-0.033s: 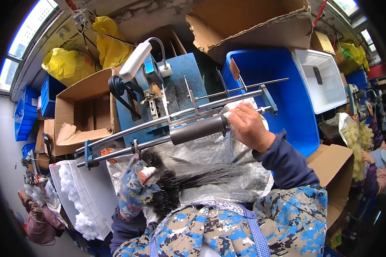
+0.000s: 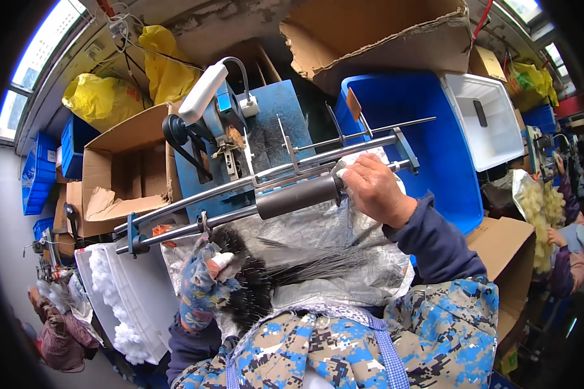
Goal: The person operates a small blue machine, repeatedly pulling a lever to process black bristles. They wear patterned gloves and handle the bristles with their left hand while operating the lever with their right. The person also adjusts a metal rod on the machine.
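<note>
My left hand (image 2: 204,285), in a patterned fabric glove with a white-wrapped finger, is closed at the side of a bundle of black bristly brushes (image 2: 250,295). Their thin dark wire stems (image 2: 324,264) fan out to the right over a silvery plastic sheet (image 2: 292,240) across my lap. My right hand (image 2: 374,189), bare with white wrapping on a fingertip, is curled over the right end of a dark grey cylinder (image 2: 295,198). That cylinder sits on a metal rod of a blue bench machine (image 2: 282,120); the grip's underside is hidden.
A white lamp (image 2: 203,93) overhangs the machine. Right of it stand a blue bin (image 2: 457,175) and a white tub (image 2: 499,133). Cardboard boxes (image 2: 100,155) lie left and behind. A white box (image 2: 149,292) holds white fluffy pieces. Other people work at both sides.
</note>
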`<state>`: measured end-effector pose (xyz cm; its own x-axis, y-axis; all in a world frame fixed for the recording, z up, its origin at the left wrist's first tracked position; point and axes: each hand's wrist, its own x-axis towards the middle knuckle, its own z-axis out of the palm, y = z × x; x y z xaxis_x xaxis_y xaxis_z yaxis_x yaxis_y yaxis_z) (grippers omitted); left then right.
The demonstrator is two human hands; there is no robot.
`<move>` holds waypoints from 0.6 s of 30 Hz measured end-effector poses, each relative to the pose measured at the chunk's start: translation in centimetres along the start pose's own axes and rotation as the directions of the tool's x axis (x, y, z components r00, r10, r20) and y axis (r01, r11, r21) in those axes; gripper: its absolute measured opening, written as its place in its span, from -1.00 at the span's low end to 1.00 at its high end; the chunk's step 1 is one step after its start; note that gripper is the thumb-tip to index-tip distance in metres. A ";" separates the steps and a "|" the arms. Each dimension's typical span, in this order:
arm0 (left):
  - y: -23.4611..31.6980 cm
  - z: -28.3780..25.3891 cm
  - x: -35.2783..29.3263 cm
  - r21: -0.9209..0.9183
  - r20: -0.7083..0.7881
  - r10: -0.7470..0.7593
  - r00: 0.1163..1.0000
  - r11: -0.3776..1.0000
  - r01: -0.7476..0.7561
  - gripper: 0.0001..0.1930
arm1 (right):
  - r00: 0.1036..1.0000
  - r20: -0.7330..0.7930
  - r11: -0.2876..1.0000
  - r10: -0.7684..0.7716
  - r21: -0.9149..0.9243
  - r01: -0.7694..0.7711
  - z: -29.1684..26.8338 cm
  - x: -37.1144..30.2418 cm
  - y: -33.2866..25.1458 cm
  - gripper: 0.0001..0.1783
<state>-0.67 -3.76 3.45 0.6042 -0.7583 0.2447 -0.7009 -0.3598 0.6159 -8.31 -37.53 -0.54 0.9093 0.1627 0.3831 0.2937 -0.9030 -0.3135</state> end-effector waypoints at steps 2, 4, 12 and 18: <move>0.0 0.2 -0.4 -0.007 -0.028 -0.011 1.000 1.000 0.011 -0.60 | 0.989 0.145 0.998 -0.014 0.059 0.006 -0.5 0.9 0.6 -0.79; 0.1 0.3 -0.3 -0.016 -0.020 0.014 1.000 1.000 -0.015 -0.63 | 0.973 0.230 0.993 0.007 0.112 -0.034 -0.5 1.4 1.3 -0.81; 0.1 0.9 -0.6 0.064 -0.054 0.024 0.998 0.998 -0.021 -0.63 | 0.896 0.443 0.941 -0.025 0.313 -0.129 -1.0 4.2 2.5 -0.89; 0.5 1.0 0.4 0.001 -0.068 0.106 0.992 0.994 -0.106 -0.65 | 0.884 0.468 0.958 -0.011 0.258 -0.125 -0.9 3.7 1.9 -0.82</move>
<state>-1.15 -4.77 3.13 0.5510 -0.7534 0.3587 -0.7613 -0.2778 0.5859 -4.67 -38.98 1.07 0.9383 0.3397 -0.0649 0.2437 -0.7827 -0.5727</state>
